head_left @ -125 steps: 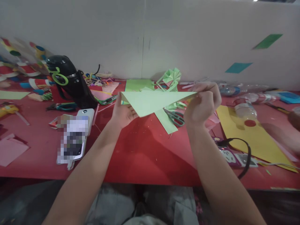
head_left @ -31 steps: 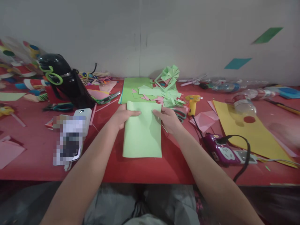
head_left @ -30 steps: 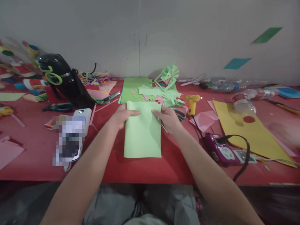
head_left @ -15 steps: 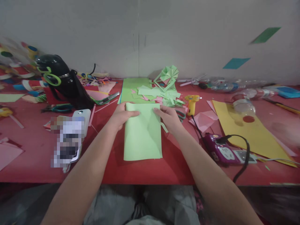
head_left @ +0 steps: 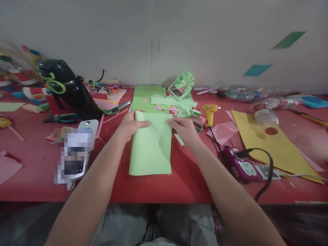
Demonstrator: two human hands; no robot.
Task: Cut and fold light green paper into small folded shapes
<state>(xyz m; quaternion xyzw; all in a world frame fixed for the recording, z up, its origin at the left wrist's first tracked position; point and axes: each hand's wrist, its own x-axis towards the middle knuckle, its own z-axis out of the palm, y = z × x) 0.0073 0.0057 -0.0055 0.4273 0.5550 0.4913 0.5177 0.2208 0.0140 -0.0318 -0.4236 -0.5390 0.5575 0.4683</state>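
A sheet of light green paper (head_left: 151,147), folded over with a rounded bend along its left side, is held just above the red table. My left hand (head_left: 129,126) grips its upper left corner, thumb on top and fingers behind. At the upper right corner, my right hand (head_left: 183,128) pinches the edge between thumb and fingers. Beyond the sheet lie green paper scraps (head_left: 176,102) with some pink bits. A folded green paper fan shape (head_left: 185,82) stands behind them. Part of a pair of scissors (head_left: 197,127) shows beside my right hand.
A black bottle (head_left: 69,89) and a phone (head_left: 74,153) are on the left. To the right are a yellow glue gun (head_left: 209,114), a purple power strip (head_left: 242,164) with cables, yellow paper (head_left: 271,147) and a plastic bottle (head_left: 265,116). The red table's (head_left: 164,191) front edge is near my lap.
The folded paper has shifted slightly left with both hands on it. Its right edges, offset at the lower corner before, now look lined up.
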